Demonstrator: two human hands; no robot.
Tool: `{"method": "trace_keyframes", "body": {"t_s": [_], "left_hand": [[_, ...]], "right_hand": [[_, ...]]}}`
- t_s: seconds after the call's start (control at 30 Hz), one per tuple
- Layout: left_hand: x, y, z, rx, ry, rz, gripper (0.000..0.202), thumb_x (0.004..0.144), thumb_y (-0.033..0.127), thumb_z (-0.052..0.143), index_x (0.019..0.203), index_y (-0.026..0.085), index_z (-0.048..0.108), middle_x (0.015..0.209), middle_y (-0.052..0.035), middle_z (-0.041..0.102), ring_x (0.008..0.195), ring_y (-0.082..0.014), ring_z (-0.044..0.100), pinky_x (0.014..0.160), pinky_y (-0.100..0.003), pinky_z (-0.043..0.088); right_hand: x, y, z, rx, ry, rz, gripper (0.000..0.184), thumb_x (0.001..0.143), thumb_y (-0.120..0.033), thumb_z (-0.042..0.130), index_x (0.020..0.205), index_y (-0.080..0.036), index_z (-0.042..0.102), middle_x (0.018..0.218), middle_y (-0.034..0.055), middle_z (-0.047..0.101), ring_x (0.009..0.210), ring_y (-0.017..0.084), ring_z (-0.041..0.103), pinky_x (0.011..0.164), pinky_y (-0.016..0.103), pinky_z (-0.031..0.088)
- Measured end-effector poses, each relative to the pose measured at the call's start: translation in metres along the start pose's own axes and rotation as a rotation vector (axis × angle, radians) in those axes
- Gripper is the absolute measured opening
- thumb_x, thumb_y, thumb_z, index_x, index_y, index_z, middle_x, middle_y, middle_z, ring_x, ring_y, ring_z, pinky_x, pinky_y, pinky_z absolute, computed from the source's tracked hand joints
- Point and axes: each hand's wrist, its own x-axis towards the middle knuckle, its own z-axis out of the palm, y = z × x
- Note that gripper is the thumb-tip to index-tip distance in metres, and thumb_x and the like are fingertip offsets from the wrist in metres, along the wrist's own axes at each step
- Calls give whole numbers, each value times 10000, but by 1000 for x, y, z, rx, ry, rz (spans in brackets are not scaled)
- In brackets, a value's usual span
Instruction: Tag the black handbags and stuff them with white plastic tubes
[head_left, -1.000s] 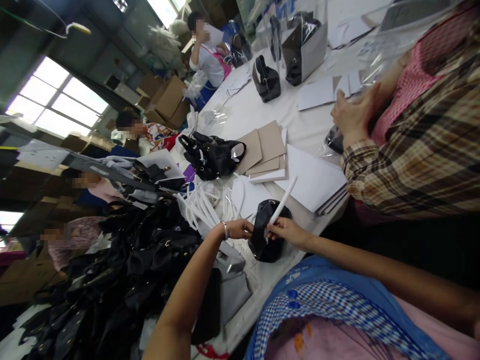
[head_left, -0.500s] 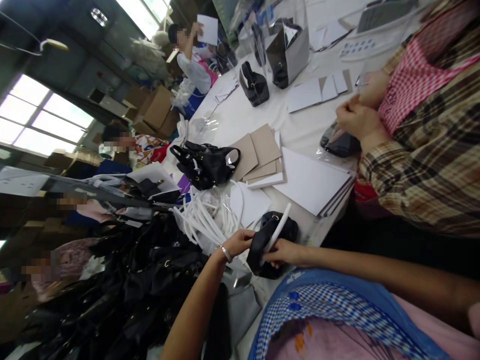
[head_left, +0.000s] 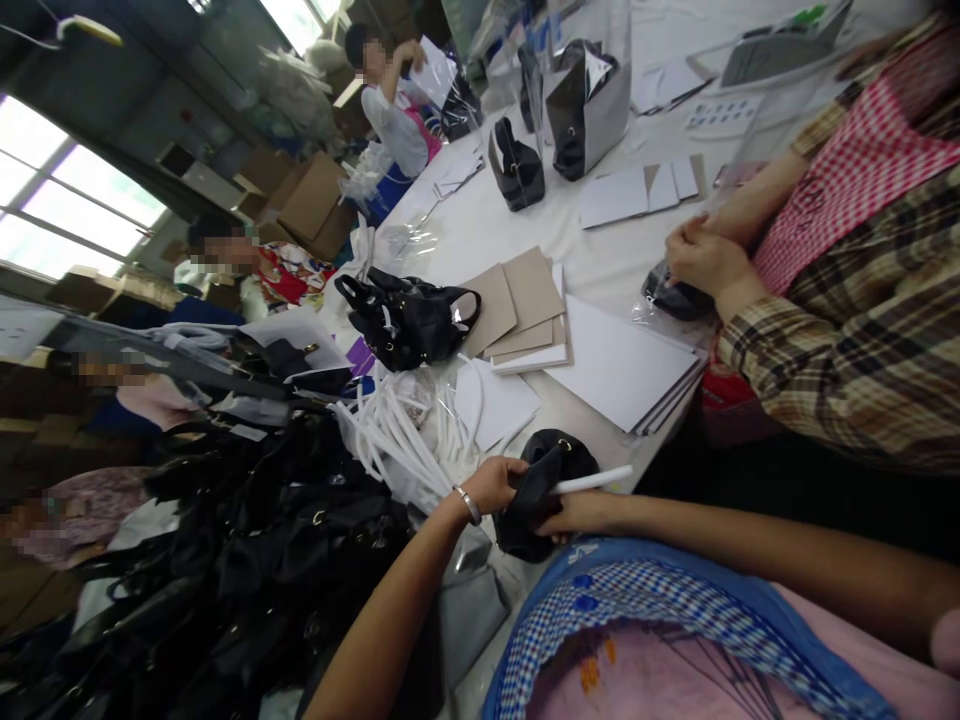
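A small black handbag (head_left: 529,505) sits at the near table edge, in front of my body. My left hand (head_left: 493,485), with a silver bangle at the wrist, is closed on the bag's left edge. My right hand (head_left: 581,512) is closed at the bag's near right side, its fingertips partly hidden against the black material. A white foam-like tube (head_left: 596,480) sticks out of the bag to the right, lying just above my right hand; its other end is hidden in the bag. More white tubes (head_left: 394,430) lie in a loose bundle beyond my left hand.
Black bags (head_left: 262,560) form a large heap at left. Another black handbag (head_left: 412,320) lies beside brown cardboard pieces (head_left: 532,285) and white sheets (head_left: 622,360). A co-worker's hands (head_left: 709,260) work at right over a wrapped black item. Other people sit farther back.
The white tube has swung from pointing up to lying nearly flat toward the right. My left hand has shifted slightly right along the bag. The view has turned a little.
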Motion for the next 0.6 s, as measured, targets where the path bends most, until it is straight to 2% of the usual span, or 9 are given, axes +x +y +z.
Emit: {"method": "trace_keyframes", "body": {"t_s": [0.1,0.17,0.23,0.3,0.43,0.5,0.6], "left_hand": [[-8,0,-5,52,-9,-61,269,624,265,700,848,116,681,721,-14,679,683,-153,600,636,-220,456],[-13,3,-11,121,3,-82,195,642,257,667,789,130,683,676,3,669,678,-155,593,632,-219,448],[-17,8,-17,168,-27,-91,143,659,255,642,739,145,683,622,21,646,671,-152,580,626,-209,438],[-19,14,-24,182,-88,-104,126,670,264,635,713,153,676,580,35,616,650,-137,558,611,-195,424],[-23,19,-29,108,-203,-181,238,724,369,610,709,135,647,566,35,565,572,-101,494,564,-191,398],[-28,18,-28,8,-156,-226,357,754,474,572,734,122,627,570,29,536,540,-89,463,547,-196,389],[-40,15,-21,-133,49,-273,515,751,618,519,792,113,609,583,23,513,535,-86,452,562,-212,403]], "right_hand": [[-20,-9,-14,244,-66,82,359,648,-250,772,983,-167,670,834,16,679,645,98,585,601,209,505],[-31,-12,-21,536,-15,132,332,726,-297,732,1013,-151,651,942,45,673,717,88,606,681,201,520],[-36,-12,-25,779,74,214,276,810,-356,653,942,-114,657,905,68,675,719,79,620,710,180,525],[-34,-8,-26,905,102,316,297,844,-375,608,884,-85,653,833,74,676,667,66,624,675,146,526],[-15,2,-22,953,-51,539,351,867,-387,567,892,-41,620,713,53,651,536,47,592,527,112,503],[-2,3,-17,960,-95,566,340,883,-377,545,888,-42,598,671,33,631,482,40,565,458,109,474],[17,0,-5,982,-92,501,252,912,-321,515,894,-75,568,678,16,618,452,24,536,410,95,426]]}}
